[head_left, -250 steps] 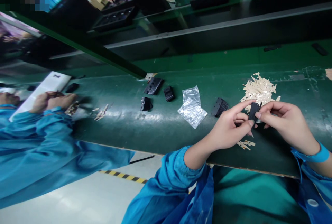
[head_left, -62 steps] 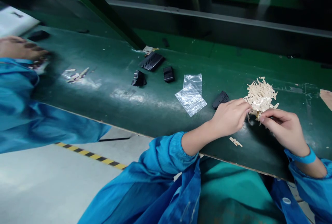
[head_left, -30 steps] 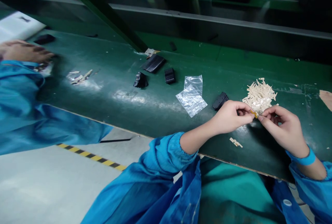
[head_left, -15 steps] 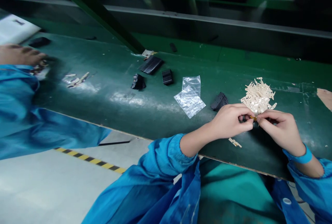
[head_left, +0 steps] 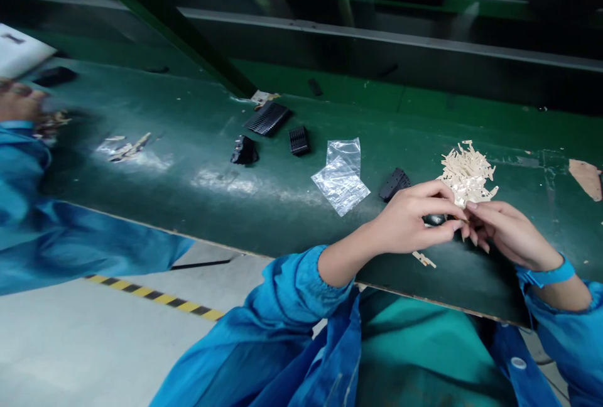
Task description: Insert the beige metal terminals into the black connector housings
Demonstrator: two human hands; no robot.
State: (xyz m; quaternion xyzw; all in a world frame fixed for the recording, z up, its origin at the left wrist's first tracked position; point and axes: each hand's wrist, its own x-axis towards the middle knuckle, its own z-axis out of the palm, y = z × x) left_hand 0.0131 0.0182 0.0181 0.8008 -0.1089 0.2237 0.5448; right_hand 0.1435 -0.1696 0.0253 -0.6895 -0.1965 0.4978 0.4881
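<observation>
My left hand (head_left: 409, 217) is closed in a pinch, thumb and forefinger meeting on a small brownish piece (head_left: 460, 222), mostly covered by the fingertips. A dark part (head_left: 434, 219) shows in the gap between that thumb and forefinger; whether it is held or lies on the bench I cannot tell. My right hand (head_left: 511, 231) meets the left fingertips, its fingers bent and whatever they grip hidden. Just beyond both hands lies a heap of thin cream-coloured pieces (head_left: 467, 171). Several similar loose pieces (head_left: 424, 260) lie below my left hand. A black ribbed block (head_left: 394, 184) sits beside its knuckles.
Clear plastic bags (head_left: 340, 178) lie mid-bench on the green bench top (head_left: 277, 218). Black ribbed parts (head_left: 268, 119) are farther left, below a slanted green post (head_left: 188, 43). At far left, a co-worker's hand (head_left: 19, 104) is near small pieces. A brown scrap (head_left: 585, 179) lies right.
The small orange-brown piece between my fingertips is now more hidden. My right fingers have spread lower and turned. The co-worker's hand has shifted left; the whole view has moved slightly.
</observation>
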